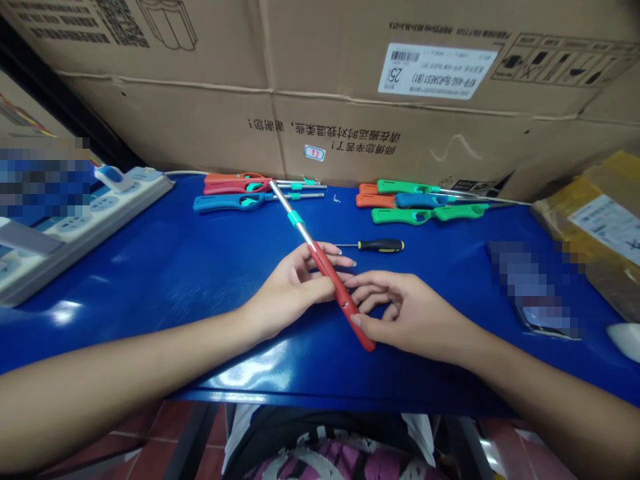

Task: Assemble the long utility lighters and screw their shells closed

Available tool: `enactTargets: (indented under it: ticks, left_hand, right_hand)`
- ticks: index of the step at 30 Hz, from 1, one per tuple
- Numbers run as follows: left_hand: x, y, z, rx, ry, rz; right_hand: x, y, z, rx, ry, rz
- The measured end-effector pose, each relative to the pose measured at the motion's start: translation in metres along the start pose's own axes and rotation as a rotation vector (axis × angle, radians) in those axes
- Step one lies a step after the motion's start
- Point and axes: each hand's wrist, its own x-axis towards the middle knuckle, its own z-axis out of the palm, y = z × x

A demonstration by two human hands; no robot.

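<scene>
I hold a long red lighter (pixel 334 283) with a metal nozzle and a teal collar, slanted up to the left above the blue table (pixel 165 267). My left hand (pixel 295 290) grips its red handle near the middle, with the fingers curled round it. My right hand (pixel 400 313) pinches the handle's lower end, thumb on the side. A black and yellow screwdriver (pixel 373 245) lies on the table just behind my hands.
Two groups of lighters lie at the back: red and blue ones (pixel 240 192) on the left, green, orange and blue ones (pixel 425 200) on the right. Cardboard boxes (pixel 350 87) form the back wall. A white power strip (pixel 80 223) sits left, a yellow package (pixel 595 220) right.
</scene>
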Motion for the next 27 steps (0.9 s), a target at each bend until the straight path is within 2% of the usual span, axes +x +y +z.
enactTargets:
  ticks: [14,19,27]
  left_hand:
    - [-0.001,0.000,0.006,0.005,0.026,-0.017]
    - [-0.003,-0.001,0.006,0.010,0.043,-0.046]
    - [0.000,-0.001,0.006,0.017,0.077,-0.017]
  right_hand:
    - [-0.002,0.002,0.005,0.003,0.035,0.010]
    - [-0.007,0.009,0.005,-0.167,0.002,-0.135]
    - [-0.010,0.007,0.007,-0.491,0.073,-0.338]
